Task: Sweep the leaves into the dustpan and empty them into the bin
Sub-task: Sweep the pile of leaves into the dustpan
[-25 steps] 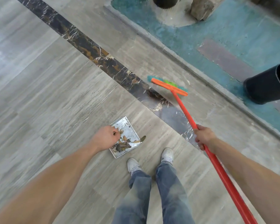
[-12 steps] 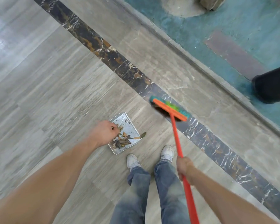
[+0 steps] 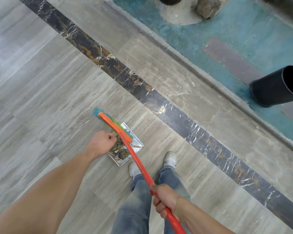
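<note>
A square metal dustpan lies on the grey floor just ahead of my shoes, with a heap of brown dry leaves in it. My left hand is closed at the dustpan's left edge, gripping its handle, which the fist hides. My right hand grips the red broom handle low in the frame. The orange broom head with teal and green bristles lies across the dustpan's far side, over the leaves. One leaf rests at the dustpan's right edge. The black bin stands at the right.
A dark marble strip crosses the floor diagonally. Beyond a raised kerb is teal-painted ground with a stone and a dark pot at the top. My two shoes and jeans are right below the dustpan.
The broom head swung from the marble strip leftward and now sits over the dustpan. My right hand slid closer to my body. The left hand stayed on the dustpan.
</note>
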Motion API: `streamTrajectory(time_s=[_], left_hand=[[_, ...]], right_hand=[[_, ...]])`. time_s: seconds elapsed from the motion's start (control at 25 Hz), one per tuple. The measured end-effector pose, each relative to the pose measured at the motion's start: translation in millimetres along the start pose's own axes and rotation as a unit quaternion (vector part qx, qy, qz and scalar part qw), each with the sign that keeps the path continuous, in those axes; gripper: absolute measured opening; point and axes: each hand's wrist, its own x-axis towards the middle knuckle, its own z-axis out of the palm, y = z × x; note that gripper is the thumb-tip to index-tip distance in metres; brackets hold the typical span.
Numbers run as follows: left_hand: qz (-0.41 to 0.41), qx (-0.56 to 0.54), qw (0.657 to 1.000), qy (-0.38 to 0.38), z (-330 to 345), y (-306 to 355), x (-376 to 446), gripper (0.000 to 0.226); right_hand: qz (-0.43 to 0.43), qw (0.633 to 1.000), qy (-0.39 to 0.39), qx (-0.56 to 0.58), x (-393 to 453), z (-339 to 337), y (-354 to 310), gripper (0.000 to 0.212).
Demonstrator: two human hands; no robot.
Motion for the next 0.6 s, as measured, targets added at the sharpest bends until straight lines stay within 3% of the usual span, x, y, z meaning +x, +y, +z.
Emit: streamTrajectory(time_s=[0.16, 0.28, 0.48, 0.6], left_hand=[[-0.005, -0.01, 1.0, -0.007, 3.3, -11.6, -14.9, 0.036], [-0.009, -0.044, 0.999, -0.01, 1.1, -15.5, -17.2, 0.036], [-0.017, -0.025, 0.999, -0.02, 7.0, -14.8, -18.8, 0.033], [-0.024, -0.045, 0.999, -0.004, 1.6, -13.5, -10.4, 0.03]], right_hand=[[-0.04, 0.999, 0.025, 0.016, -10.1, -41.7, -12.0, 0.032], [-0.075, 0.992, 0.103, 0.007, 8.7, -79.4, -40.3, 0.031], [-0.111, 0.943, 0.278, -0.149, 86.1, -109.3, -97.4, 0.039], [-0.094, 0.92, 0.296, -0.239, 122.9, -92.0, -102.1, 0.04]])
